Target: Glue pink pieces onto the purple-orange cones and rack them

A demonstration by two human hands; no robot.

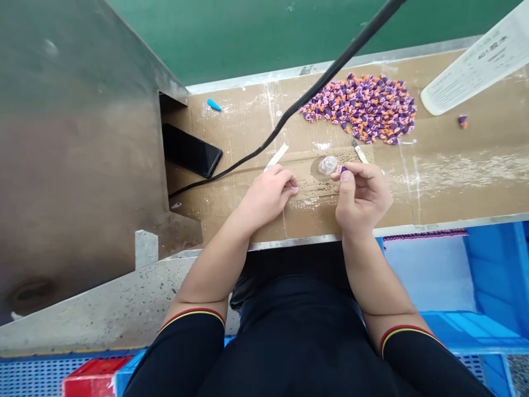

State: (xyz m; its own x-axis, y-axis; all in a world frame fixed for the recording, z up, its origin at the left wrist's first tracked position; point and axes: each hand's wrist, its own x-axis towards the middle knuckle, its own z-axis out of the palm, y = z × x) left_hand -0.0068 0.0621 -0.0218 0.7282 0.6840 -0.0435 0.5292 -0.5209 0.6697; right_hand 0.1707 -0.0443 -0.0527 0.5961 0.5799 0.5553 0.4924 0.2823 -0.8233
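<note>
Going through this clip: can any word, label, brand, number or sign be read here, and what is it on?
White printed sheet, upper right of the view: a dark heading and lines of small print, all too small and blurred to quote.
No other readable text shows.

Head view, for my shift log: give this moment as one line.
left hand: pink piece | right hand: purple piece | between: clear bottle | beyond: purple-orange pile

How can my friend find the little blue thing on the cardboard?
Look at the big metal panel beside the cardboard-covered bench. Just past its corner lies a small blue pointed piece, away from the black cable and the heap of purple and orange pieces. It's the only blue piece there.
</note>
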